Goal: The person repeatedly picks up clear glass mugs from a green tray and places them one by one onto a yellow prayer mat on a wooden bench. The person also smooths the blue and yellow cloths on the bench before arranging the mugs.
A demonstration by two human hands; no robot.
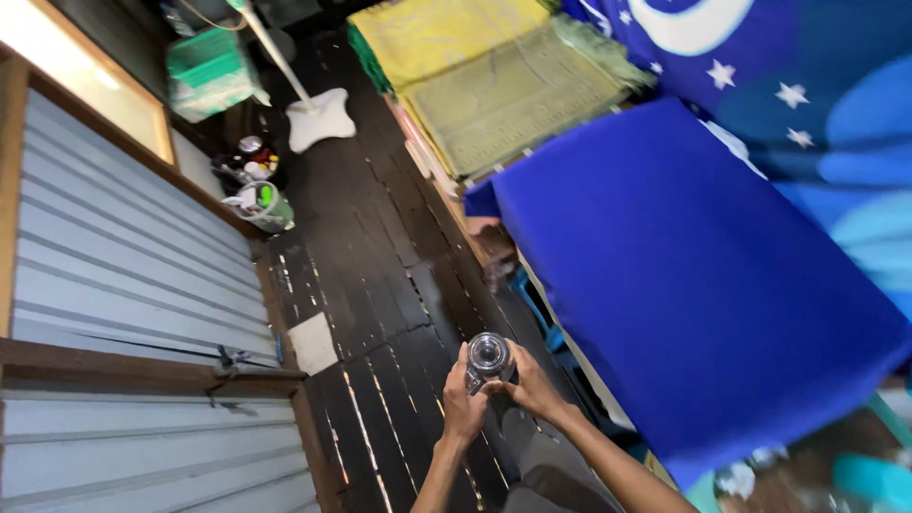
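Gripping clear jar (489,358) with left hand (463,404) and right hand (534,388), blue mattress (693,275) just beside, dark plank floor (380,247) below

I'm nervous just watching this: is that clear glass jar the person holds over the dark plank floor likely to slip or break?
The jar looks like clear, shiny glass, so it is probably smooth, rigid and breakable if dropped on the wooden floor. Being round, it would likely roll. Both the left hand and right hand wrap it, which should steady it.
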